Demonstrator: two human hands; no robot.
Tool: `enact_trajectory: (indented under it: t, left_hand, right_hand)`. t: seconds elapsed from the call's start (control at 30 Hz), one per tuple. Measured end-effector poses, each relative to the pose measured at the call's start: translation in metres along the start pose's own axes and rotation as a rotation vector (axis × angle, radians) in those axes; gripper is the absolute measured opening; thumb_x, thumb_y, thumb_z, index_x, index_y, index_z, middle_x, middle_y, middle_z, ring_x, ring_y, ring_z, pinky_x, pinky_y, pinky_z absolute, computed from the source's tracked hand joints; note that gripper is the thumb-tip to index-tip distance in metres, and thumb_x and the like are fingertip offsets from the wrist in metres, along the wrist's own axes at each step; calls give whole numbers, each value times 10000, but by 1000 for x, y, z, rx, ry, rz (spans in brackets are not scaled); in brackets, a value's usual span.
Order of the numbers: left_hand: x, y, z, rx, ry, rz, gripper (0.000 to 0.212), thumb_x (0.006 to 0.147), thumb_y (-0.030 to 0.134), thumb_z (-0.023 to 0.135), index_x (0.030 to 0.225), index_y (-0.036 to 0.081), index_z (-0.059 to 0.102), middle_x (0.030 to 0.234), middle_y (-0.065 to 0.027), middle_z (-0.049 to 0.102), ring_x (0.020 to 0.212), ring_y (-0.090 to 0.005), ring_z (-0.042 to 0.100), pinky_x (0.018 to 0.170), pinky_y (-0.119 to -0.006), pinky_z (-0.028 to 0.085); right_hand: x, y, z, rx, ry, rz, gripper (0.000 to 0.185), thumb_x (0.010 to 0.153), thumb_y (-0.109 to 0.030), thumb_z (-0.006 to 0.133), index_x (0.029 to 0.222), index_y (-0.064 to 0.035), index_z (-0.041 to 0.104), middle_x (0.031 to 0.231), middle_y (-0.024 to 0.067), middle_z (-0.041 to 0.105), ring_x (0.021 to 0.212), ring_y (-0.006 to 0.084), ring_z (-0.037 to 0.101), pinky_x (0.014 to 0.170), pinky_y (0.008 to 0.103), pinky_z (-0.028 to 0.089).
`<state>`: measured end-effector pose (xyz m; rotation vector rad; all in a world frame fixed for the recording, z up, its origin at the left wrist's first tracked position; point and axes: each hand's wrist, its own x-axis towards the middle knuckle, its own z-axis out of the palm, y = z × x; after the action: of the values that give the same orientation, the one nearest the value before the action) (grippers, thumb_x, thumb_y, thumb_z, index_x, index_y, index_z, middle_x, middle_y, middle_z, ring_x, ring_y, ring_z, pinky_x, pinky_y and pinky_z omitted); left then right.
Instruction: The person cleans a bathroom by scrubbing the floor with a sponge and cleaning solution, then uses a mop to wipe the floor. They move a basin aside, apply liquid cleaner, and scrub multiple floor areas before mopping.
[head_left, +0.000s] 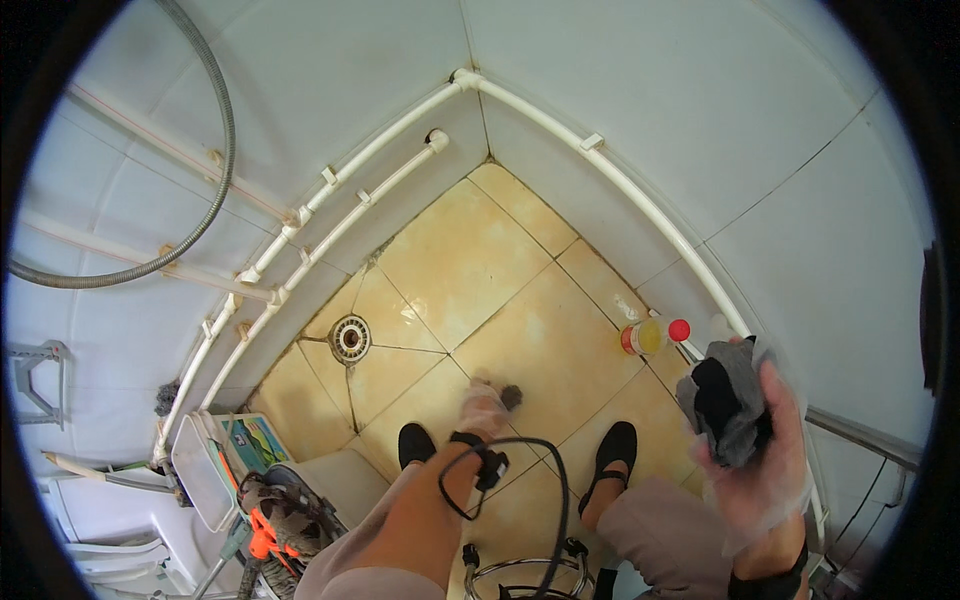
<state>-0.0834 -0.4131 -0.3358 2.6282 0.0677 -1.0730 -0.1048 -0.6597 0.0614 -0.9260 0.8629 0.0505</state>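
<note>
My left hand, in a clear plastic glove, is low over the yellow floor tiles. Motion blurs its fingers, which appear closed about a small dark scouring ball. Raised at the right side, my right hand wears a clear glove too and grips a crumpled grey and black cloth. Beyond that cloth, by the foot of the wall, is a clear plastic bottle of yellow liquid with a red cap.
A round floor drain lies left of centre. White pipes run low along both walls, and a metal shower hose loops at upper left. A plastic bin and tools crowd the lower left. Below me is a chrome stool base.
</note>
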Motion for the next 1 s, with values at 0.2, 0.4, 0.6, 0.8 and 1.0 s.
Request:
enact_trajectory:
  t: [0.2,0.4,0.6,0.8,1.0]
  left_hand:
    - [-29,77,2,-384,-304,59,874,743,532,680,1435,100,368,1386,-178,488,1227,-304,519,995,-367,440]
    - [-33,56,-29,750,24,742,586,815,396,625,1305,94,516,1358,-163,509,1240,-350,487,1034,-407,412]
    - [-91,23,-154,266,397,409,383,892,215,503,1234,53,558,1210,-138,615,1095,-259,602,972,-325,461]
    - [-181,-35,-249,-594,492,280,489,891,141,595,1352,52,456,972,-68,620,851,-154,597,711,-257,486]
    - [-289,-59,-261,-968,693,184,488,866,172,650,1316,47,505,815,-20,610,706,-100,576,612,-247,458]
  right_hand:
    - [-14,3,19,-41,-45,-8,379,931,-403,548,1217,-155,570,1044,-7,657,847,146,633,523,274,483]
    - [-35,4,28,-5,-171,-3,304,888,-353,636,1080,-119,609,997,22,665,891,157,637,608,321,518]
    - [-66,0,28,157,-364,-133,323,895,-336,641,1067,-64,615,993,87,659,837,237,632,564,288,535]
    - [-107,4,4,297,-333,-115,319,885,-333,652,1069,-75,613,1008,92,649,867,265,630,602,296,547]
    - [-113,13,-13,356,-293,-114,308,823,-308,727,1036,-118,610,1005,55,641,889,223,597,648,347,531]
